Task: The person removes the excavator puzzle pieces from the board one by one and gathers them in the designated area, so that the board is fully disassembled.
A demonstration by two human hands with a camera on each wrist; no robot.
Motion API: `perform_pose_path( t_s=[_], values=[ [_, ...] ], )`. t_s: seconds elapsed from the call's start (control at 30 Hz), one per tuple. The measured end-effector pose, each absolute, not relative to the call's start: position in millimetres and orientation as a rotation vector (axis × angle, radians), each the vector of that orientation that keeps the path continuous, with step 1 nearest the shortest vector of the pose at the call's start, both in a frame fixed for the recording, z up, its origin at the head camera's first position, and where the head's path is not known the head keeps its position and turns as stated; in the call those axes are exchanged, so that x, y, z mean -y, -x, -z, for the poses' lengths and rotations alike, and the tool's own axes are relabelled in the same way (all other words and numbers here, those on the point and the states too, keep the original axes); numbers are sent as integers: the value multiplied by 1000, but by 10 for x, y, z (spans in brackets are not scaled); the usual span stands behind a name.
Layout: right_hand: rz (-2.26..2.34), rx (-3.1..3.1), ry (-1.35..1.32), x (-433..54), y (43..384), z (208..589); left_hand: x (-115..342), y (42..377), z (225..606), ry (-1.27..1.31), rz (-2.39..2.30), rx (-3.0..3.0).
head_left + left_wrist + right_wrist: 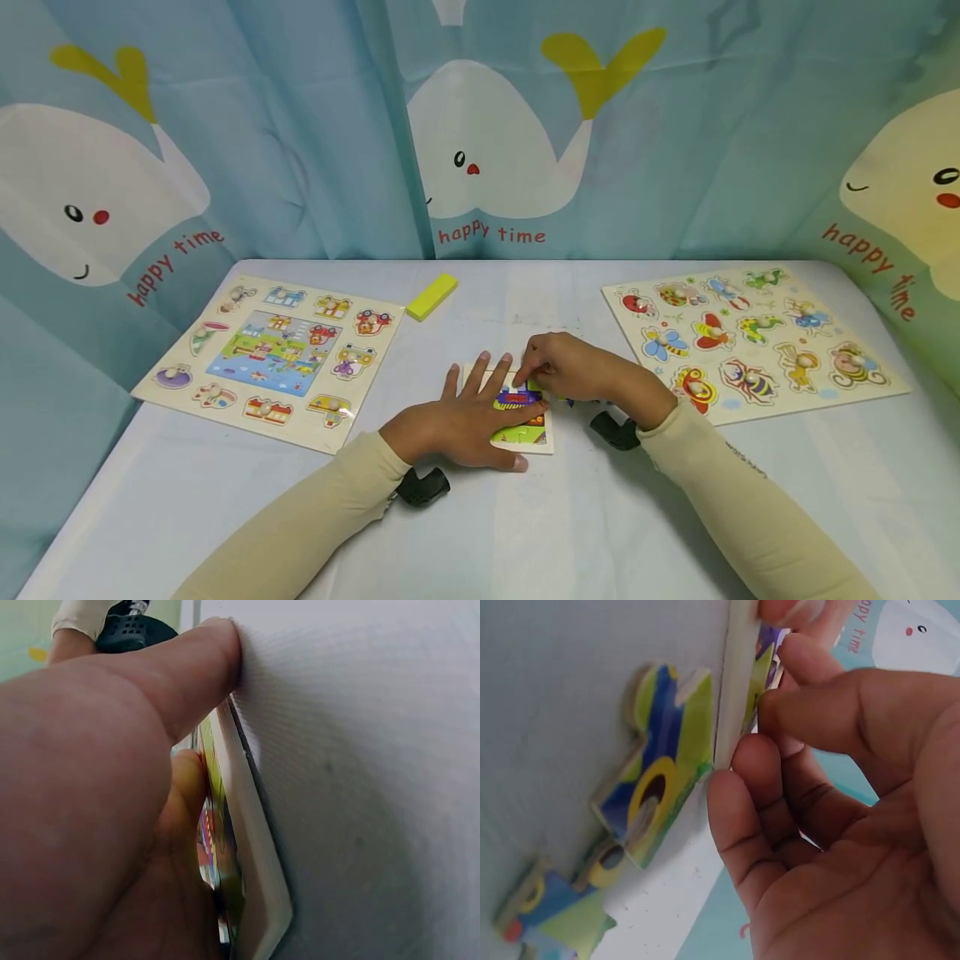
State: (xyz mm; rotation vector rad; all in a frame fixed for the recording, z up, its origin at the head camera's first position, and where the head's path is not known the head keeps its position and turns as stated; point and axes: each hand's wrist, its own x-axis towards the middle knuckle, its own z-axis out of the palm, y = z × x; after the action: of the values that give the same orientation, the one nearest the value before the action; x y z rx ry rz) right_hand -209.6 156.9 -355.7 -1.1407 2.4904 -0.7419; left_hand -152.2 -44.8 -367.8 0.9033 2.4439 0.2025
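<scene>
A small jigsaw board [542, 447] with a pale rim and bright pieces lies in the middle of the table. My left hand [472, 421] rests across it, fingers spread, with the thumb on the cloth past its near edge. At the board's upper right, my right hand [566, 367] pinches a green puzzle piece [759, 684] between thumb and fingers; most of this piece is hidden. In the right wrist view, a loose blue and green piece [664, 757] lies beside the board, and another loose piece [562, 911] lies farther off.
At the left lies a peg puzzle board [307, 429] with vehicles and toys. A peg puzzle board with insects [720, 342] lies at the right. Behind the jigsaw is a yellow block [432, 297]. A whale-print curtain [495, 142] closes off the table's back.
</scene>
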Motion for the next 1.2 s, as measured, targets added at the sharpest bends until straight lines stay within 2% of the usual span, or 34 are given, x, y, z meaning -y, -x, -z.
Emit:
perform_pose_path(
  t_s=[0.6, 0.83, 1.2],
  values=[
    [721, -2551, 1051, -1525, 2060, 3476, 428, 1533, 3648, -889, -169, -2466],
    [809, -2582, 936, -1551, 2068, 3500, 433, 1529, 3646, -878, -182, -2458],
    [829, -2549, 981, -1613, 2051, 3534, 435, 1506, 3677, -888, -183, -2465]
  ],
)
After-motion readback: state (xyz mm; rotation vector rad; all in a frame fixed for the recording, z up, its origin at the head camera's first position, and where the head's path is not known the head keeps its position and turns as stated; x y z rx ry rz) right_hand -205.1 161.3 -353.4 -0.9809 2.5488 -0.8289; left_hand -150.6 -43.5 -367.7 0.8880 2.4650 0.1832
